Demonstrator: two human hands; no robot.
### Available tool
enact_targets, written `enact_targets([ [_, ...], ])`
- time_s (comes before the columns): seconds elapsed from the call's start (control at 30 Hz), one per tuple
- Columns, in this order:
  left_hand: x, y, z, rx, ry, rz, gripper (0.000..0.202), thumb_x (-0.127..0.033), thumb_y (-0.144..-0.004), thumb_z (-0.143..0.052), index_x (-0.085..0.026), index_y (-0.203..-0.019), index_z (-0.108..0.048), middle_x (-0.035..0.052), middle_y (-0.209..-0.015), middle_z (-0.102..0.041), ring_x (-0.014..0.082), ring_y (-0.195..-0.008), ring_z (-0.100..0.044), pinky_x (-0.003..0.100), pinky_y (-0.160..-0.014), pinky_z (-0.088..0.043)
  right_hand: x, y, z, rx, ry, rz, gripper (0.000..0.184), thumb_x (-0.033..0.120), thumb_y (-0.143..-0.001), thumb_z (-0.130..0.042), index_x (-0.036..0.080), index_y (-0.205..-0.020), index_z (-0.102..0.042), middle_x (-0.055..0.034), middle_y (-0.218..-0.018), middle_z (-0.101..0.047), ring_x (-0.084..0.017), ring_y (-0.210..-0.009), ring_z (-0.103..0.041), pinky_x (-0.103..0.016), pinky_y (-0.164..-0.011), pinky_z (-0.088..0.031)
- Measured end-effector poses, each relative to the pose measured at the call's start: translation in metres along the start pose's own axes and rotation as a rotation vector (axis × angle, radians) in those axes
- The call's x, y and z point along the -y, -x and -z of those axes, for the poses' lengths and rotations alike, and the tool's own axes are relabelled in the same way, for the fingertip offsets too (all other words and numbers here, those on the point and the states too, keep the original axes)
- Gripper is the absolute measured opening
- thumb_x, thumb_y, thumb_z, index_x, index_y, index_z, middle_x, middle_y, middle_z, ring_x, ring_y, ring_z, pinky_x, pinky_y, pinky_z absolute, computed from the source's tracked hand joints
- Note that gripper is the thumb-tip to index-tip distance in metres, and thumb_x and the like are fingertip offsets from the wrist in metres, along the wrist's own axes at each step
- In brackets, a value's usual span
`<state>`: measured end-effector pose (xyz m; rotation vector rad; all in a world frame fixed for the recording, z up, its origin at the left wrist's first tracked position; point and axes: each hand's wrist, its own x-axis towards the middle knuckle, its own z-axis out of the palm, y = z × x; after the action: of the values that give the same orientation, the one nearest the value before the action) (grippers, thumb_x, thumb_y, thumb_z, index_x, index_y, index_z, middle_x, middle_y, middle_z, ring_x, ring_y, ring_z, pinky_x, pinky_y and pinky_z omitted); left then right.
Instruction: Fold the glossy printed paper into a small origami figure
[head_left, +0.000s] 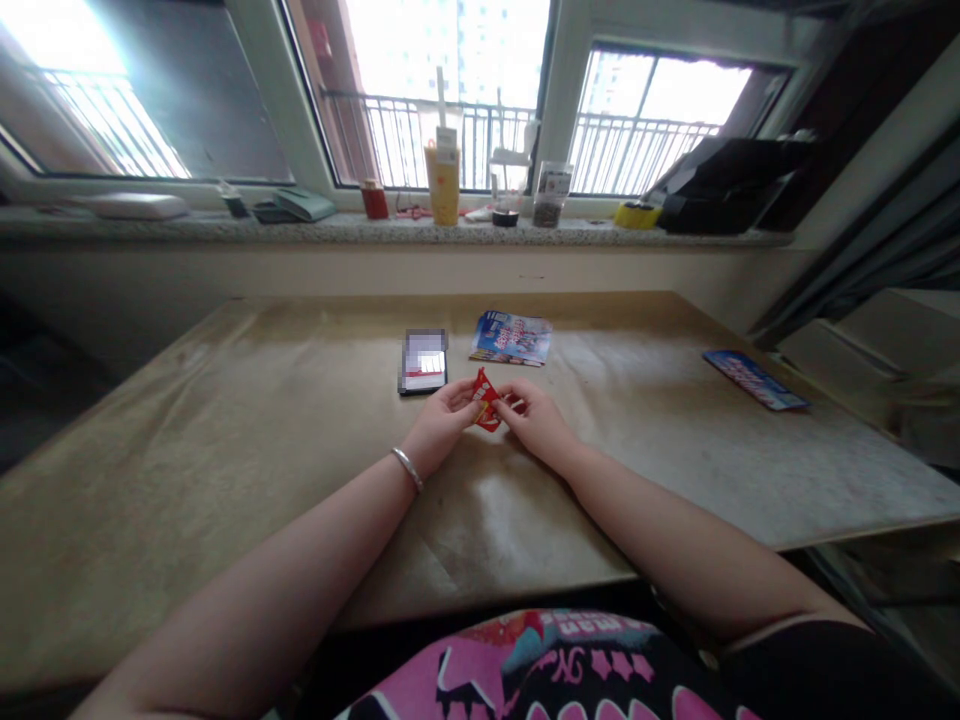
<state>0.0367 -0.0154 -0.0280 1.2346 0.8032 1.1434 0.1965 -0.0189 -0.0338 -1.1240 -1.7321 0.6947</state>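
Note:
Between my two hands is a small piece of folded red paper (486, 394) with yellow and white print, pointed at the top. My left hand (447, 418), with a silver bangle (407, 468) at the wrist, pinches its left side between thumb and fingers. On its right side, the thumb and fingers of my right hand (537, 418) close on it. Just beyond my left hand lies a dark-framed tablet or phone (424, 365), its screen partly blurred. Behind the red paper rests a small stack of blue printed sheets (513, 338).
A tan-covered table (225, 440) spreads under my arms. Another blue printed packet (754, 380) lies at its right side. On the stone windowsill (300, 230) stand a yellow cup with a straw (443, 185), a red jar (374, 199), a clear cup (551, 195) and a black box (712, 195).

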Motion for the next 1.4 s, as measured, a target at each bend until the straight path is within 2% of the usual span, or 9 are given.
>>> enact_targets([
  [0.2, 0.000, -0.001, 0.001, -0.032, -0.018, 0.030, 0.053, -0.036, -0.064, -0.078, -0.010, -0.107, -0.060, 0.0122, -0.102, -0.070, 0.0228, -0.091, -0.067, 0.034, -0.083, -0.053, 0.004, -0.001, -0.001, 0.016, -0.078, -0.059, 0.016, 0.029, -0.077, -0.059, 0.019, -0.090, -0.060, 0.0019, -0.071, -0.060, -0.010, -0.057, -0.051, -0.023, -0.055, -0.043],
  [0.4, -0.002, -0.001, 0.001, -0.029, 0.007, 0.054, 0.056, -0.038, -0.064, -0.078, -0.009, -0.108, -0.059, 0.0133, -0.101, -0.070, 0.0231, -0.089, -0.067, 0.033, -0.079, -0.054, 0.001, -0.001, -0.002, 0.025, -0.153, -0.062, 0.023, 0.030, -0.077, -0.060, 0.019, -0.096, -0.056, 0.0024, -0.074, -0.061, -0.009, -0.058, -0.054, -0.024, -0.058, -0.045],
  [0.57, -0.003, -0.003, 0.002, -0.021, -0.012, 0.089, 0.060, -0.028, -0.068, -0.074, -0.012, -0.119, -0.046, 0.0095, -0.088, -0.072, 0.0195, -0.078, -0.069, 0.030, -0.071, -0.055, -0.004, -0.002, -0.001, -0.010, -0.103, -0.120, 0.023, 0.032, -0.073, -0.063, 0.020, -0.088, -0.052, 0.0043, -0.068, -0.059, -0.009, -0.053, -0.052, -0.022, -0.053, -0.042],
  [0.67, -0.001, -0.005, 0.003, -0.046, -0.089, 0.059, 0.049, -0.018, -0.072, -0.069, -0.015, -0.113, -0.043, 0.0084, -0.091, -0.070, 0.0176, -0.079, -0.068, 0.028, -0.070, -0.054, -0.004, -0.001, 0.001, 0.057, -0.065, -0.196, 0.022, 0.032, -0.071, -0.065, 0.020, -0.084, -0.051, 0.0074, -0.055, -0.055, -0.009, -0.048, -0.052, -0.021, -0.048, -0.039],
  [0.83, 0.004, -0.007, 0.006, 0.026, -0.296, -0.021, 0.029, -0.010, -0.075, -0.059, -0.015, -0.101, -0.047, 0.0115, -0.110, -0.062, 0.0162, -0.088, -0.067, 0.028, -0.076, -0.054, -0.011, -0.003, 0.001, 0.122, -0.050, -0.223, 0.021, 0.028, -0.069, -0.066, 0.020, -0.083, -0.053, 0.0074, -0.055, -0.056, -0.009, -0.049, -0.053, -0.019, -0.048, -0.038],
  [0.93, 0.005, -0.008, 0.010, 0.052, -0.461, -0.084, 0.033, -0.012, -0.075, -0.059, -0.014, -0.107, -0.050, 0.0124, -0.114, -0.059, 0.0175, -0.091, -0.065, 0.032, -0.078, -0.055, -0.016, -0.006, 0.001, 0.102, -0.019, -0.192, 0.016, 0.022, -0.069, -0.065, 0.019, -0.078, -0.052, 0.0042, -0.070, -0.062, -0.007, -0.052, -0.053, -0.019, -0.050, -0.040],
  [1.0, 0.005, -0.009, 0.014, 0.045, -0.647, -0.202, 0.026, -0.013, -0.075, -0.061, -0.014, -0.101, -0.056, 0.0119, -0.117, -0.057, 0.0186, -0.098, -0.063, 0.035, -0.085, -0.053, -0.018, -0.008, 0.001, 0.078, 0.023, -0.139, 0.012, 0.020, -0.069, -0.065, 0.018, -0.075, -0.054, 0.0012, -0.082, -0.063, -0.006, -0.054, -0.052, -0.020, -0.053, -0.042],
  [1.13, -0.001, -0.009, 0.019, 0.176, -1.069, -0.374, 0.008, -0.016, -0.078, -0.059, -0.017, -0.082, -0.066, 0.0054, -0.094, -0.067, 0.0182, -0.093, -0.062, 0.034, -0.090, -0.049, -0.016, -0.008, 0.004, 0.067, 0.175, -0.025, 0.006, 0.020, -0.072, -0.064, 0.017, -0.076, -0.062, -0.0027, -0.093, -0.060, -0.007, -0.058, -0.052, -0.022, -0.061, -0.046],
  [1.4, -0.006, -0.007, 0.020, 0.333, -1.350, -0.444, 0.017, -0.019, -0.084, -0.055, -0.020, -0.090, -0.071, 0.0041, -0.099, -0.070, 0.0175, -0.093, -0.063, 0.029, -0.086, -0.049, -0.005, -0.003, 0.011, 0.152, 0.590, 0.036, 0.024, 0.042, -0.068, -0.072, 0.023, -0.081, -0.067, -0.0045, -0.097, -0.065, -0.022, -0.096, -0.054, -0.037, -0.087, -0.041],
])
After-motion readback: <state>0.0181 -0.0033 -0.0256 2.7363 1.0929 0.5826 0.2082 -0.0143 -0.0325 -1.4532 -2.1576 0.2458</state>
